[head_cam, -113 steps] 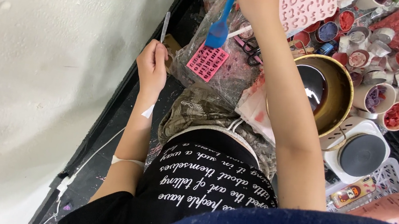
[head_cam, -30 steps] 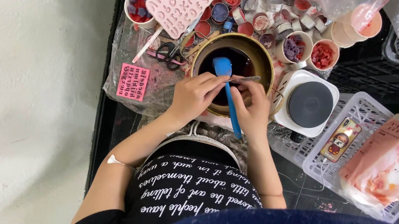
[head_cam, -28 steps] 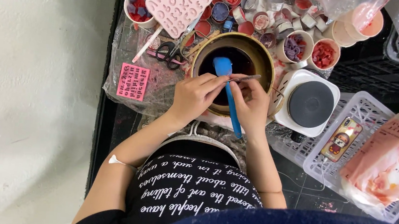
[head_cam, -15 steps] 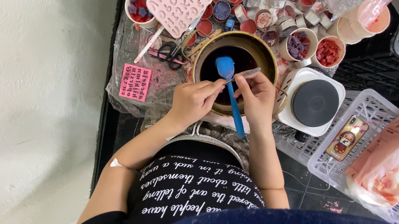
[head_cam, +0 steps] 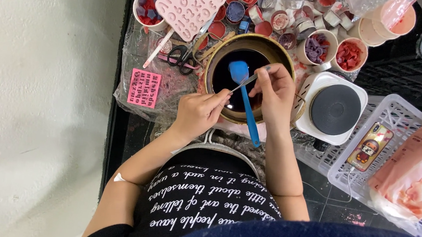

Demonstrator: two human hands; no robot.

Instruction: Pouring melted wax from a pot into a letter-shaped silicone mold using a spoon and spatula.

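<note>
Head view, looking straight down. My left hand (head_cam: 198,113) sits at centre frame, fingers closed on the near end of a thin silver metal blade (head_cam: 248,79), whose far end my right hand (head_cam: 275,94) pinches between thumb and fingertips. I hold the blade nearly level across the blue silicone spatula (head_cam: 244,93), just below its paddle, apparently so that anything on the paddle drops back into the vessel. The spatula's head lies over the round brass-coloured pot of dark red liquid (head_cam: 248,81) in the upper centre; its handle slants down over the near rim, and I cannot tell which fingers steady it.

Right of the pot stands a small white hotplate with a black round top (head_cam: 331,108), touching the pot's side and unoccupied. Paper cups of red and purple chips (head_cam: 333,50) and small metal tins (head_cam: 282,18) crowd the upper centre, all near the pot.

Signs and packages: a pale pink letter-shaped silicone mould (head_cam: 191,0) at the upper left, a small bright pink rectangular letter sheet (head_cam: 142,88) lying flat at left on clear plastic film, black-handled scissors (head_cam: 182,57) between them, and at the right edge a pink soft packet with a rabbit picture (head_cam: 419,174) resting in a white plastic basket (head_cam: 363,192) beside a phone in a cartoon case (head_cam: 370,146)
</note>
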